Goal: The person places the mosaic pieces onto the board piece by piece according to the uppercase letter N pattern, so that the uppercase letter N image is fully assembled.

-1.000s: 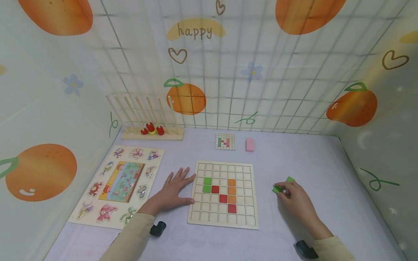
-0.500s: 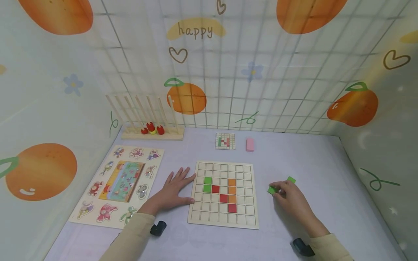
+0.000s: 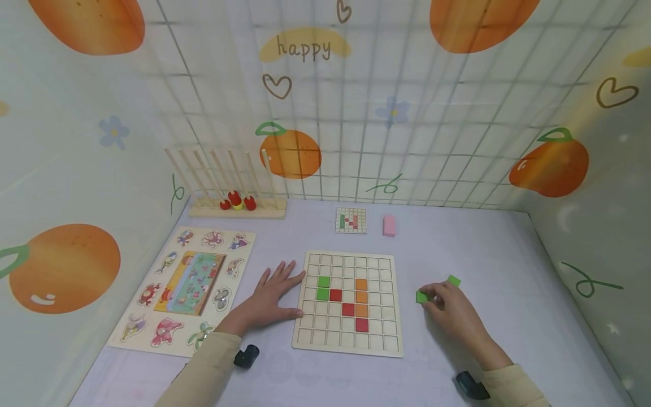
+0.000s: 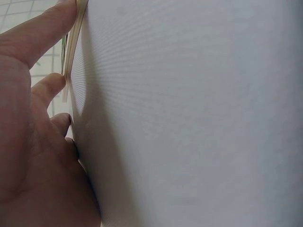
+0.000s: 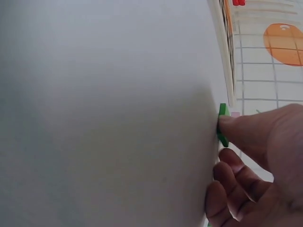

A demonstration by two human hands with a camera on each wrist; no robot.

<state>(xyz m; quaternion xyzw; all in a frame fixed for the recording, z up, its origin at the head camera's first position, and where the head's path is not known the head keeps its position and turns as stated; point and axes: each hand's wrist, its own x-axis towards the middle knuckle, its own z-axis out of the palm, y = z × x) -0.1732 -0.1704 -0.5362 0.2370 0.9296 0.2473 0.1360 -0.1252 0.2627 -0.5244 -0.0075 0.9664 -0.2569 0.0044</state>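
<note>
My left hand [image 3: 265,302] lies spread on the table, thumb and forefinger touching the left edge of the wooden grid board [image 3: 315,339]. On the board sit two green tiles [image 3: 323,288], several red tiles [image 3: 348,309] and a column of orange tiles [image 3: 361,298]. To the right of the board, my right hand [image 3: 458,311] pinches a green square tile [image 3: 421,297] at table level; the right wrist view shows the thumb against this green tile [image 5: 223,124]. Another green tile [image 3: 454,280] lies just behind the right hand's knuckles.
A small pattern card [image 3: 351,220] and a pink block [image 3: 389,225] lie behind the board. At the left are a picture puzzle board [image 3: 127,338] and, farther back, a wooden peg rack [image 3: 264,213] with red and yellow beads. Printed cloth walls enclose the table.
My right hand has shifted slightly left with the pinched green tile, now lying flatter and squarer. The left hand and the board have stayed put.
</note>
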